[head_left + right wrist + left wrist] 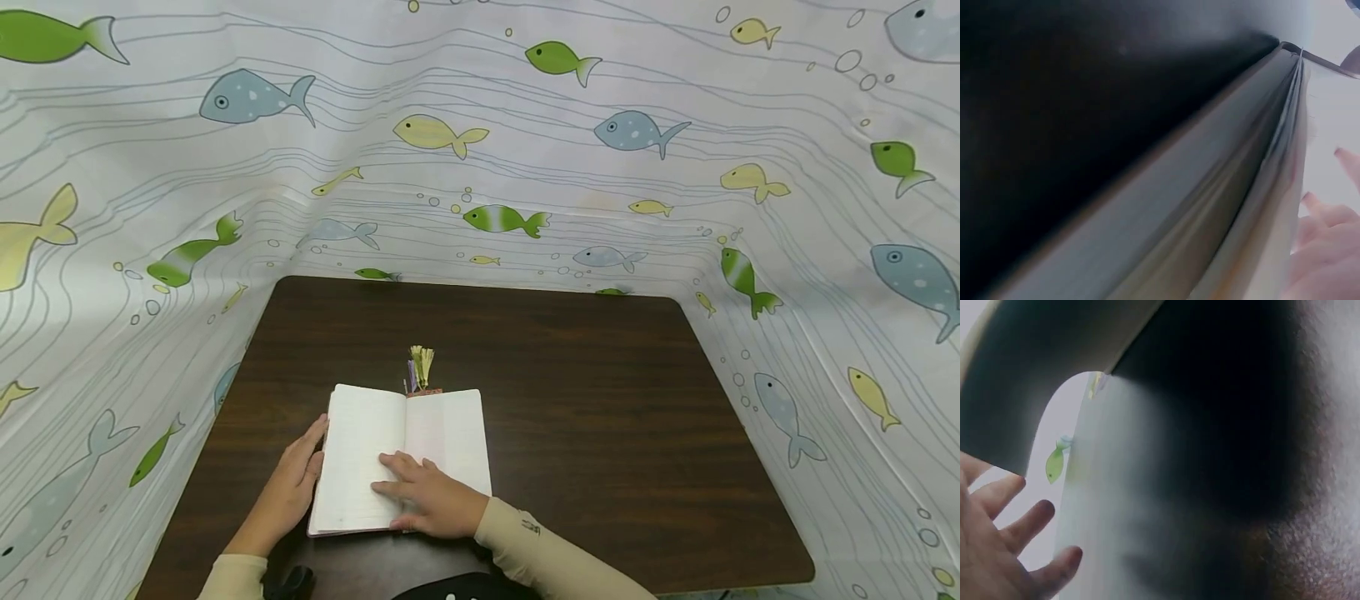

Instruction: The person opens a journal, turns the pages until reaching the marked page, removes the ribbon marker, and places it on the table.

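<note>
An open notebook [360,433] with pale pages lies on the dark wooden table, its spine running away from me. My right hand [438,498] rests spread across the lower middle of the pages, fingertips on the left page. In the right wrist view the page edges [1210,206] run diagonally past that hand [1329,250]. My left hand [292,479] lies along the notebook's left edge, fingers extended and touching it. The left wrist view shows that hand's spread fingers [1025,528]; much of this view is dark and blurred. Yellow and purple tassels [422,367] stick out past the notebook's top.
The brown table [592,417] extends to the right of and behind the notebook. A white cloth with printed fish [525,167] surrounds it at the back and sides. A small black object [296,581] sits by my left wrist at the near edge.
</note>
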Tool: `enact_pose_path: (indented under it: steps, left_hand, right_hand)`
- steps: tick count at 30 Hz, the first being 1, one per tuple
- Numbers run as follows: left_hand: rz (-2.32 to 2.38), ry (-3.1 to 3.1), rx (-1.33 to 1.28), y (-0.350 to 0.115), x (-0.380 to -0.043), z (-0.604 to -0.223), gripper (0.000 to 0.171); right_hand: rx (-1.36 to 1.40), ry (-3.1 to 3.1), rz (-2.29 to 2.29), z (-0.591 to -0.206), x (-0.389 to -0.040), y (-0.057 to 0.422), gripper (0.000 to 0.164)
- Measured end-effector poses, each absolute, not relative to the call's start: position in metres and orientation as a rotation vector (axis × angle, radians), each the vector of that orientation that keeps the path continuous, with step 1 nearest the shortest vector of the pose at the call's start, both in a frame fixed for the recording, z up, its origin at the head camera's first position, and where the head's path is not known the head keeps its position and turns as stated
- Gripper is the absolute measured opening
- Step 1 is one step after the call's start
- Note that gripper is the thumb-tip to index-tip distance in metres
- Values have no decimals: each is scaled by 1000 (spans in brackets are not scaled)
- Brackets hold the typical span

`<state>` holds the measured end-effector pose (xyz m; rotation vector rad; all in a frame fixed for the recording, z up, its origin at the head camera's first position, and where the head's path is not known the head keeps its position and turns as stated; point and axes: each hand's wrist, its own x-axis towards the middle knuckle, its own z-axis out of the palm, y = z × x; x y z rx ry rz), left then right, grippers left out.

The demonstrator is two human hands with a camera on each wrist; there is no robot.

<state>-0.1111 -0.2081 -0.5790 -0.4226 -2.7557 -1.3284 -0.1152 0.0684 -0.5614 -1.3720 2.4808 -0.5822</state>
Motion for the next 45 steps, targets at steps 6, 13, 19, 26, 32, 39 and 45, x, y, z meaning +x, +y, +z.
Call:
enact_pose_path:
  steps: [6,13,19,26,32,39,45]
  left_hand:
    - [-1383,-2757,-381,-207,-113,-575,58]
    - [-1023,-2911,-470,-203,-114,-579,59]
    - [-980,-2932,-463,-203,-113,-580,58]
    - [-1000,-2967,-442,-203,-112,-580,59]
    - [-1008,-2976,-439,-204,-113,-580,59]
    - [-1006,-2979,-447,-204,-114,-579,59]
    - [-1003,-2984,-441,-202,-112,-579,59]
  right_hand:
    - [-1422,2541,-510,-564,-115,68,57]
    - [-1401,2604,-370,-571,-118,75,62]
    - [-1248,2680,-277,-577,-121,101,72]
    - [-1038,2725,-275,-578,-128,140,91]
    - [-816,2699,-372,-574,-131,166,106]
    - [-821,2713,-364,-578,-132,166,103]
    - [-860,2853,-310,-577,-131,161,96]
